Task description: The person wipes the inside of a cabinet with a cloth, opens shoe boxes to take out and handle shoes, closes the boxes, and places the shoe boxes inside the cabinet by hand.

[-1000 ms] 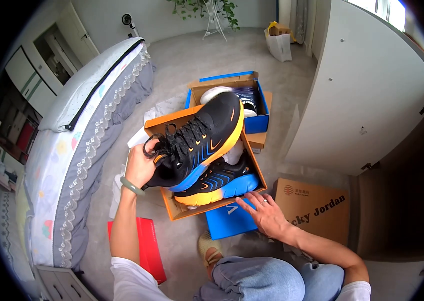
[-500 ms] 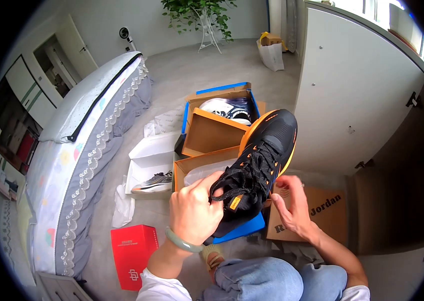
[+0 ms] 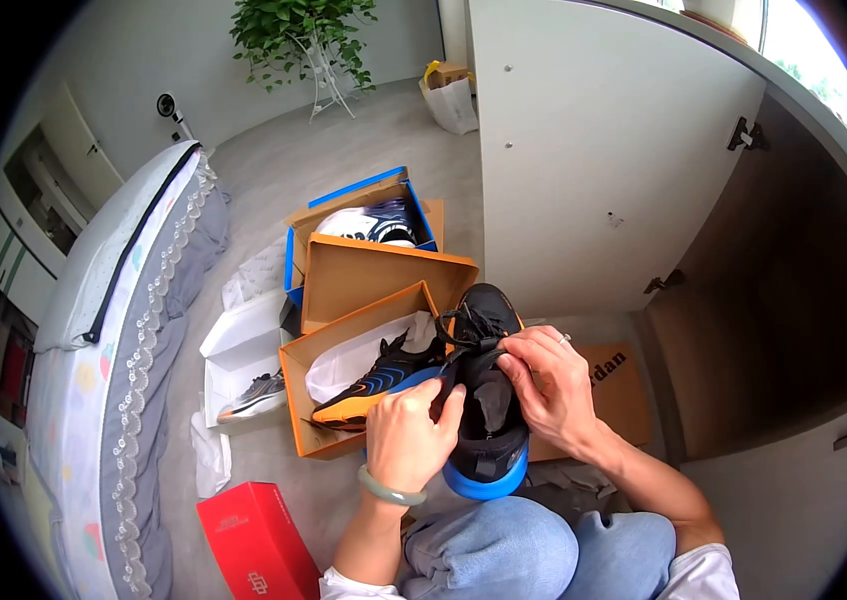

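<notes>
The left hand (image 3: 408, 430) grips the left edge of the black shoe's (image 3: 493, 400) opening between thumb and fingers; the right hand (image 3: 553, 390) pinches near its tongue. The shoe points away, between both sets of fingers. Just left of the left fingers, another shoe (image 3: 373, 392) lies in the orange box (image 3: 295, 400). Beyond are the lid (image 3: 373, 280), then the blue box (image 3: 295, 262).

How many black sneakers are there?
2. One black sneaker is held in the left hand and right hand; the other sneaker lies in the orange shoebox. Any inside the red box would be hidden.
</notes>
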Demonstrator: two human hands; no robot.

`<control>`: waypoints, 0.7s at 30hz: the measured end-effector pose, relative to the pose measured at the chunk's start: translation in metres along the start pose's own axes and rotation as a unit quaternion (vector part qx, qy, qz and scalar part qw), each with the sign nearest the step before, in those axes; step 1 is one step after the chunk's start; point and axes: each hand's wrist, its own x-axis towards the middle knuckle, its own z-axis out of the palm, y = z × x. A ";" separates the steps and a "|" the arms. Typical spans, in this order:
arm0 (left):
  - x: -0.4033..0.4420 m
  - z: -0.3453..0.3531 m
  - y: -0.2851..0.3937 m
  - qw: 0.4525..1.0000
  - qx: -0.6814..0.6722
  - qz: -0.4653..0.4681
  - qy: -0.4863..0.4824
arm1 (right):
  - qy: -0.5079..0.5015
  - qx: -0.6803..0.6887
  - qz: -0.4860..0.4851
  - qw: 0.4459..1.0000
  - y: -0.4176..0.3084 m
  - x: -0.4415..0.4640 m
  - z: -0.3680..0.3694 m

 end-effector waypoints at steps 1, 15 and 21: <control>0.002 -0.005 0.005 0.998 -0.052 -0.032 -0.026 | 0.003 0.000 0.003 1.000 0.000 0.001 -0.002; 0.027 0.006 0.014 0.979 -0.182 0.087 0.024 | 0.007 0.228 0.296 0.927 0.006 0.001 -0.008; 0.032 0.013 0.016 0.982 -0.145 0.104 0.056 | -0.006 0.305 0.332 0.893 0.003 0.005 -0.013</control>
